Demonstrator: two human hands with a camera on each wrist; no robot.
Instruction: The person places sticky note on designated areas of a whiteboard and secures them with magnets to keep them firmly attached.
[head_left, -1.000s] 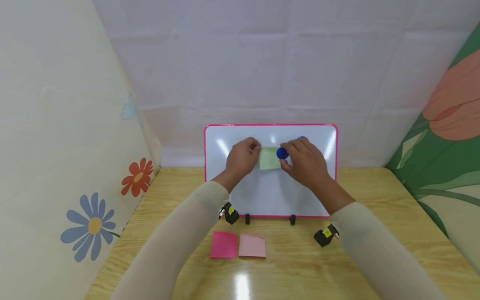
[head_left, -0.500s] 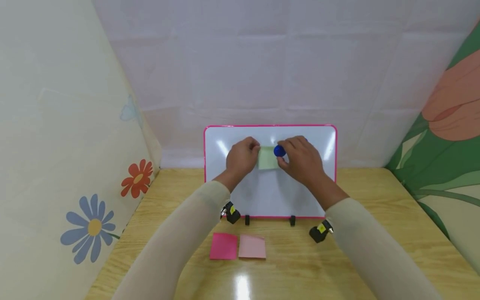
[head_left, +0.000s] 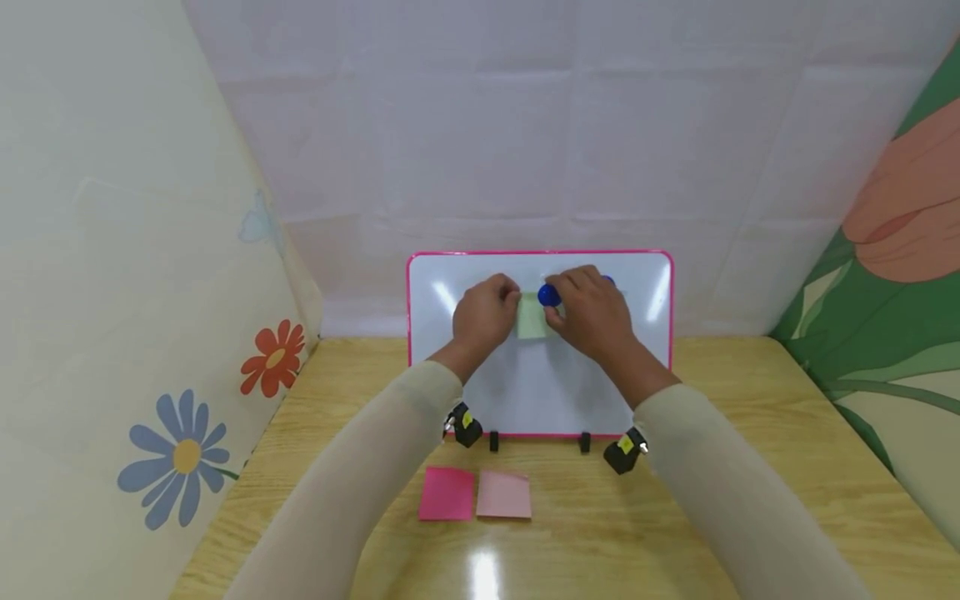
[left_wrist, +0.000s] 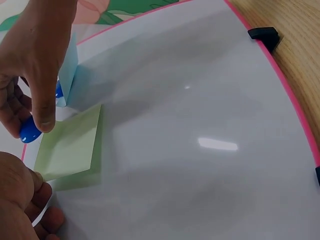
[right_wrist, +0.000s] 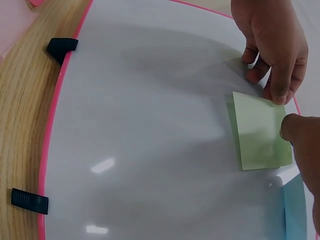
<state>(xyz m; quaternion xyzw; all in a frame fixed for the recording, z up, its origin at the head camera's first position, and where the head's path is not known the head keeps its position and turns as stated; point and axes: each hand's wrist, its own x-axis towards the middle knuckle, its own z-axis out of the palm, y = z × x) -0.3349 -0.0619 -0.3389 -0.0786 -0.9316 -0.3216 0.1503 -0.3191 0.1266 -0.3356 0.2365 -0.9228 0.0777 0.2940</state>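
Note:
A pale green sticky note lies against the upper part of a pink-rimmed whiteboard. My left hand pinches the note's upper left corner between thumb and finger. Between the thumb and fingers of my right hand is a round blue magnet, held at the note's top edge. The left wrist view shows this magnet edge-on, close over the note, whose lower edge stands off the board. In the right wrist view, my right thumb overlaps the note and mostly hides the magnet.
A light blue sticky note hangs right of the green one, with another blue magnet there, partly behind my right hand. Black feet support the board. A hot pink note and a light pink note lie on the wooden table.
My right hand has moved left and slightly up with the blue magnet, along the green note's top edge. My left hand has stayed at the note's corner.

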